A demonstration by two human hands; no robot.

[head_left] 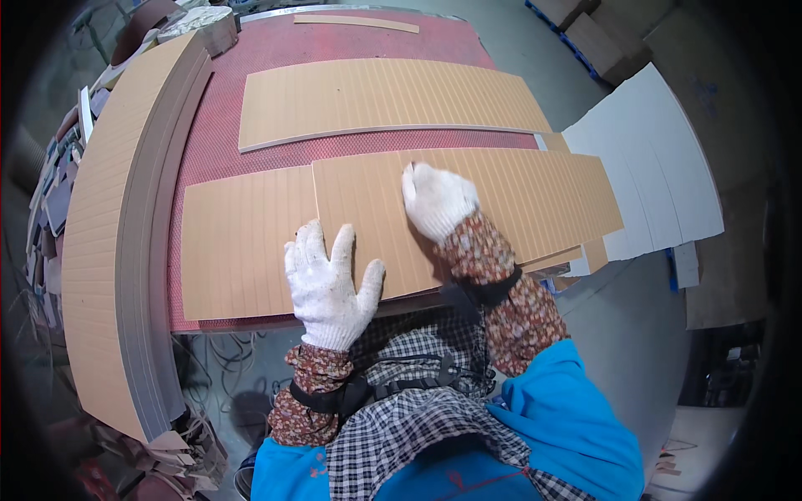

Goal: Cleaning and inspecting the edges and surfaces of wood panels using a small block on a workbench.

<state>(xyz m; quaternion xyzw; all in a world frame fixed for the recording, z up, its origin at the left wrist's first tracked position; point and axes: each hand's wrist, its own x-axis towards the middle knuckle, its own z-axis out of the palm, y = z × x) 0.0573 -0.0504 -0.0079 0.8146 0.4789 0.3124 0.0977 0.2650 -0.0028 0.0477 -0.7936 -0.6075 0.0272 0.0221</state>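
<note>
A long tan board with fine grooved stripes (535, 188) lies on the near side of the table, overlapping a second tan striped board (238, 242) at its left. My left hand (327, 288), in a white knit glove, rests with fingers spread at the near edge, close to where the upper board's left end crosses the lower one. My right hand (439, 200), also gloved in white, is curled with its fingers folded in, over the middle of the upper board. Whatever its fingers may hold is hidden.
The table has a red textured top (221, 125). Another striped board (384, 96) lies farther back, with a narrow strip (355, 23) beyond it. A tall stack of boards (125, 192) stands at left. White sheet material (652, 163) sticks out at right. Tangled cords (221, 359) lie below the table.
</note>
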